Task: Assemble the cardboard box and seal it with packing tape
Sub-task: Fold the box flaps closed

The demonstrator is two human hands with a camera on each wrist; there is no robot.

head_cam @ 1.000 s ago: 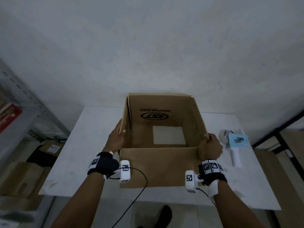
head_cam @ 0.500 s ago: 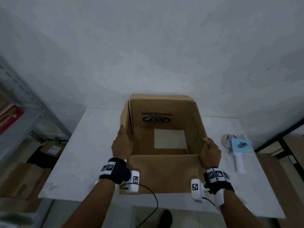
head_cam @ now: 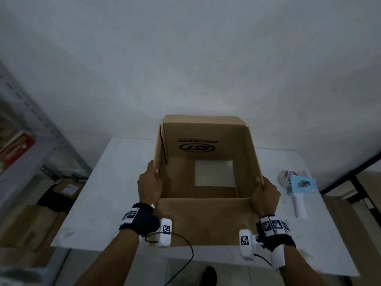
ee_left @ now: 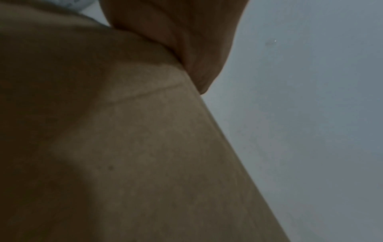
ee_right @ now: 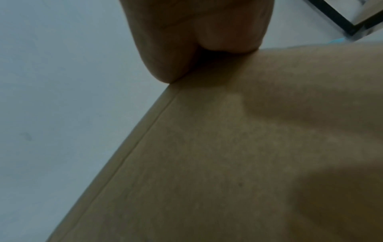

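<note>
A brown cardboard box point(head_cam: 204, 221) stands opened into a square tube on the white table point(head_cam: 115, 182), with the tabletop showing through its open bottom. Printed lettering sits upside down on its far inner wall. My left hand point(head_cam: 149, 185) grips the top edge of the left wall, thumb inside. My right hand point(head_cam: 265, 194) grips the top edge of the right wall near the front corner. Both wrist views show a thumb against brown cardboard: the left hand point(ee_left: 186, 41) and the right hand point(ee_right: 186, 32). A tape dispenser point(head_cam: 299, 190) with a light blue body and white handle lies right of the box.
A metal shelf point(head_cam: 26, 153) with a red package stands to the left, cardboard boxes point(head_cam: 28, 226) on the floor below it. A black frame point(head_cam: 350, 174) runs at the right. The white wall is close behind the table.
Both hands slid along the box's side walls toward the near corners, the left one most, and the box has squared up a little.
</note>
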